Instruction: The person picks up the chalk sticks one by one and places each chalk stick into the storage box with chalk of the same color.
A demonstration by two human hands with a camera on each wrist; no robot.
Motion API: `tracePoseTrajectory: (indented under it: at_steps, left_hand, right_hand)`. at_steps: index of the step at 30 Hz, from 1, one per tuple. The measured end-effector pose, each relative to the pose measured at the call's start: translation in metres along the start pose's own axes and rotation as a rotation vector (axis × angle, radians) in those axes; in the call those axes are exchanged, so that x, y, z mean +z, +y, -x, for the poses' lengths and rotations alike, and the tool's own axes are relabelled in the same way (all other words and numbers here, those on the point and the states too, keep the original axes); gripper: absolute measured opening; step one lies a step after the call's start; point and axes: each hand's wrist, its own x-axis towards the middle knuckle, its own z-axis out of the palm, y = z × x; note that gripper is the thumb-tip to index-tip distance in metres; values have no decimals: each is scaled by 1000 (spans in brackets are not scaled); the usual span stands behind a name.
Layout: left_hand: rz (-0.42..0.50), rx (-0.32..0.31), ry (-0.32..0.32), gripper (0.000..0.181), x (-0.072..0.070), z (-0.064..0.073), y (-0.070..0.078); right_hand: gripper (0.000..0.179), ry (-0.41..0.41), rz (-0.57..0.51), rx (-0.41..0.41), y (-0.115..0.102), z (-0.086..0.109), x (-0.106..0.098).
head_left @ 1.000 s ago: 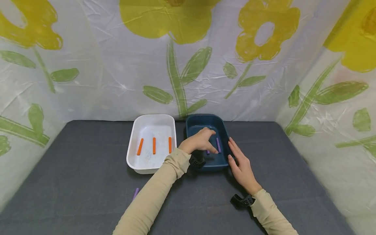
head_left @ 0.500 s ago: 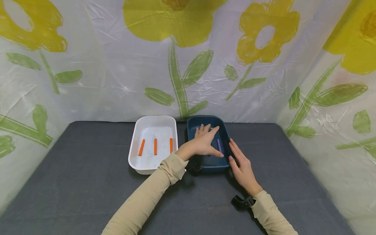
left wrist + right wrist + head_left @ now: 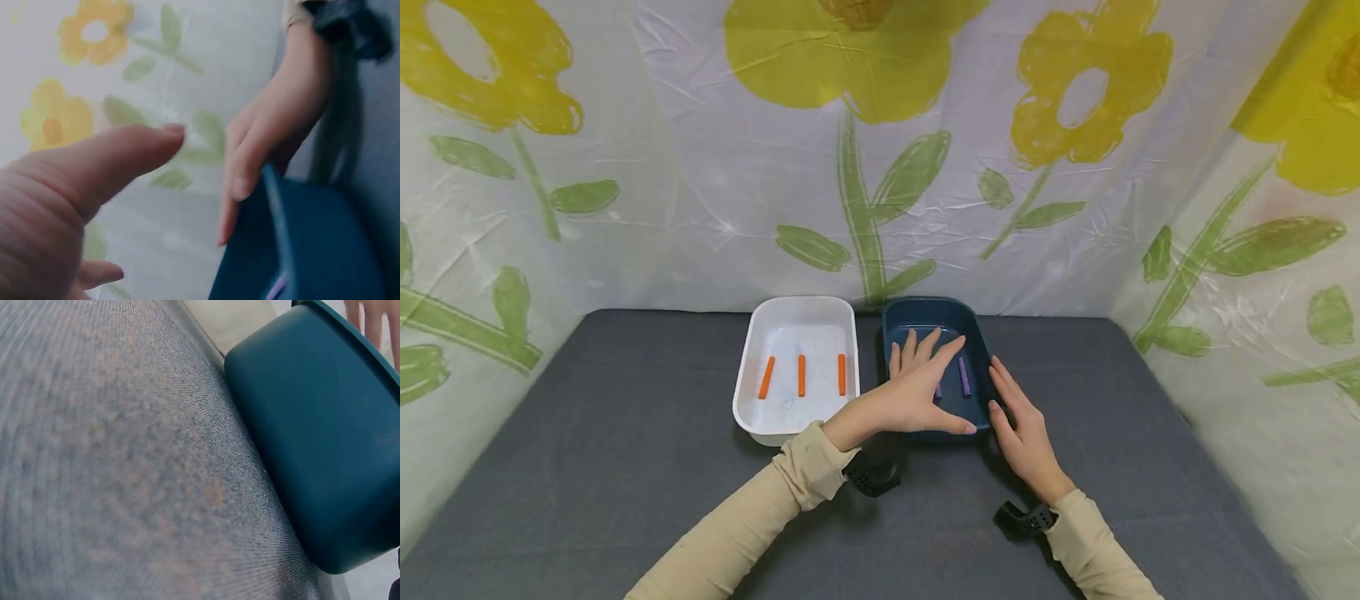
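Observation:
My left hand (image 3: pixel 917 396) is spread above the dark blue tray (image 3: pixel 927 306) in the head view, its fingers holding nothing. Two short purple sticks lie in that tray: one purple stick (image 3: pixel 964 377) shows fully, the other is partly covered by my left hand. Along the tray's right side rests my right hand (image 3: pixel 1024 433), fingers straight against the wall. The left wrist view has my left thumb (image 3: pixel 134 150) held apart from the tray, and my right hand (image 3: pixel 275 119) touching the tray's side.
To the left stands a white tray (image 3: pixel 741 400) with three orange sticks, among them a middle orange stick (image 3: pixel 801 375). Both trays sit on a dark grey tablecloth (image 3: pixel 587 467). A flowered sheet (image 3: pixel 700 208) hangs behind the table.
My left hand has spread its fingers and drawn back toward the near edge of the blue tray. The purple stick on the cloth has gone out of sight by my left sleeve. My right hand stays put.

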Motion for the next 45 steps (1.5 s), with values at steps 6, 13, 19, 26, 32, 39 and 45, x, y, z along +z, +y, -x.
tracePoseTrajectory:
  at_steps: [6, 13, 19, 26, 32, 39, 45]
  left_hand:
    - [48, 75, -25, 105, 10, 31, 3]
    - [-13, 140, -93, 106, 17, 73, 6]
    - [52, 172, -148, 108, 20, 110, -2]
    - [103, 205, -167, 108, 10, 155, -23]
    - [66, 246, -129, 103, -4, 188, -43]
    - [71, 321, -26, 107, -17, 216, -74]
    - [117, 398, 52, 112, -20, 230, -105]
  right_hand:
    - [53, 15, 4, -30, 2, 0, 0]
    - [52, 24, 10, -43, 2, -1, 1]
    - [53, 12, 7, -15, 1, 0, 2]
    - [54, 21, 3, -23, -1, 0, 1]
    - [53, 23, 4, -30, -1, 0, 0]
    - [53, 14, -2, -16, -1, 0, 0]
    - [52, 17, 5, -18, -1, 0, 1]
